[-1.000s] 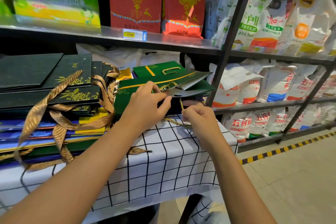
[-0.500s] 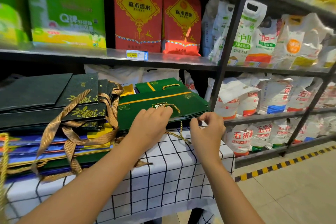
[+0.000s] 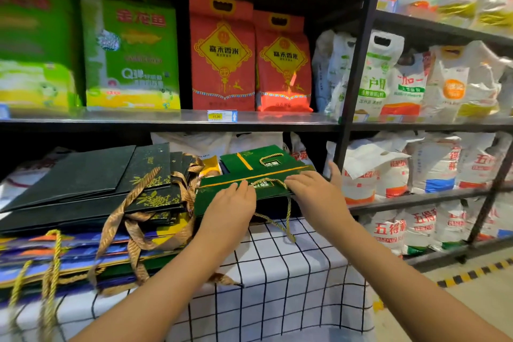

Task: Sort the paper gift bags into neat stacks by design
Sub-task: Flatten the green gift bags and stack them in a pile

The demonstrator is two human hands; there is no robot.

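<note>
A stack of green gift bags (image 3: 222, 189) with gold stripes and gold cord handles lies flat on the table's right part. My left hand (image 3: 230, 208) rests flat on the front of the top green bag, fingers straight. My right hand (image 3: 316, 191) lies flat on the stack's right front corner, thumb raised. To the left is a stack of dark green bags with gold leaf print (image 3: 150, 189) and brown ribbon handles (image 3: 130, 219), lying over blue and yellow bags (image 3: 69, 250). A second green bag (image 3: 249, 161) lies behind.
The table wears a white cloth with a black grid (image 3: 277, 286). Behind stands a black metal shelf rack (image 3: 352, 78) with red rice bags (image 3: 222, 58), green boxes (image 3: 130, 53) and white sacks (image 3: 402, 78). Floor with yellow-black tape (image 3: 472, 272) lies at right.
Both hands let go of the gold cord handle and bag edge and now lie flat on the green stack. The top bag has settled flat. The camera tilted upward.
</note>
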